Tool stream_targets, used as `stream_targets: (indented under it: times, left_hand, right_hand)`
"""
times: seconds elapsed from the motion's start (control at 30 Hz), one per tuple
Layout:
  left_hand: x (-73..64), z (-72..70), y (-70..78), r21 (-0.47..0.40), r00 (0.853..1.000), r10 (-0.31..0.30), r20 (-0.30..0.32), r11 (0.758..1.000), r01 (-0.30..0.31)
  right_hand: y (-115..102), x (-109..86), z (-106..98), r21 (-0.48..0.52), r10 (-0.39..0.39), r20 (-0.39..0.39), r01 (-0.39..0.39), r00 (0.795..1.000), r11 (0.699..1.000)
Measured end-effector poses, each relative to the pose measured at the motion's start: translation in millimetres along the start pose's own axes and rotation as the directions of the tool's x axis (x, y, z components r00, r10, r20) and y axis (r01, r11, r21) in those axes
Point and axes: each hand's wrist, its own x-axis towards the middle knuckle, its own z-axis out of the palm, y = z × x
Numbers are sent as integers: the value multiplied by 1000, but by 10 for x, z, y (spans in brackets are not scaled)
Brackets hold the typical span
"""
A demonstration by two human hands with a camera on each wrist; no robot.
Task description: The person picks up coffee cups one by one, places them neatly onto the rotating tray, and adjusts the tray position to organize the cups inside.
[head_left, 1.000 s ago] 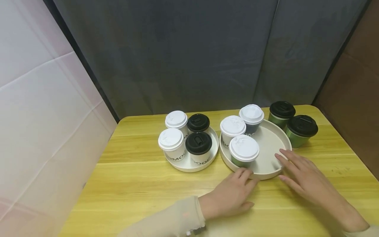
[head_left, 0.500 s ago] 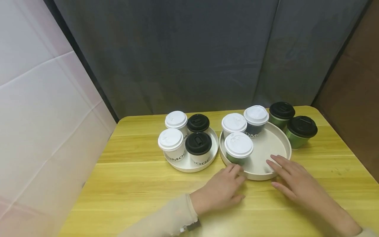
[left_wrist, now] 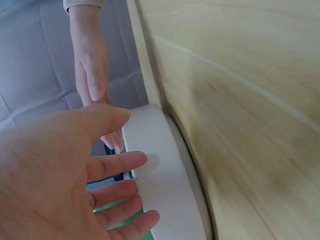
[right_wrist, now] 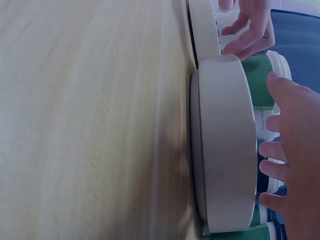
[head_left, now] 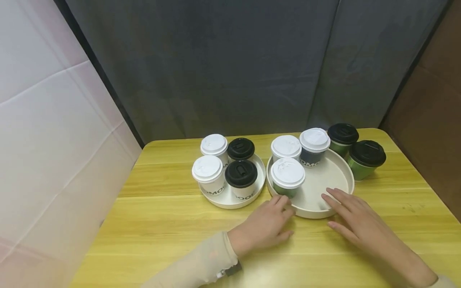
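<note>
A round cream tray (head_left: 324, 192) carries a green cup with a white lid (head_left: 288, 173) at its front left, a white-lidded white cup (head_left: 285, 147) behind that, and a white-lidded navy cup (head_left: 314, 141) at the back. At the tray's front-left rim, the fingertips of my left hand (head_left: 264, 225) rest close below the green cup. The left wrist view has its spread fingers along the tray's outer wall (left_wrist: 167, 170). My right hand (head_left: 361, 222) reaches over the front-right rim, fingers extended and holding nothing. Its fingers overlap the cups beyond in the right wrist view.
Left of the tray, a smaller round plate (head_left: 230, 207) bears two white-lidded cups and two black-lidded ones. Two green cups with black lids, one at the back (head_left: 343, 134) and one nearer (head_left: 366, 156), stand on the table right of the tray. A dark curtain (head_left: 223, 72) hangs behind.
The tray has turned clockwise: its green cup has moved left and back, and the navy cup right. My left hand has slid left along the rim; my right hand has shifted slightly left.
</note>
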Motion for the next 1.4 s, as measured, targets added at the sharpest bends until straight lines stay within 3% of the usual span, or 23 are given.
stream_targets:
  times: [0.33,0.47,0.7,0.97,1.2,1.4]
  left_hand:
    - [39,-134,80,34,999,25,39,999,-26]
    - [102,-192,138,-17,998,53,35,998,-53]
    - [297,-266,212,-128,998,52,23,991,-48]
    - [565,-380,300,-225,998,56,-7,973,-57]
    - [796,-446,378,-301,1000,-15,-5,954,13]
    - [985,-441,428,-423,995,-89,44,901,99]
  right_hand:
    - [72,36,-89,16,19,-17,-19,1000,1000]
    - [117,74,-160,15,22,-54,-21,998,1000]
    - [249,165,-314,16,31,-134,-29,991,999]
    - [428,281,-498,56,135,-156,-127,979,990]
    - [592,395,-587,60,177,-189,-168,966,984]
    - [757,451,-581,68,210,-213,-200,954,977]
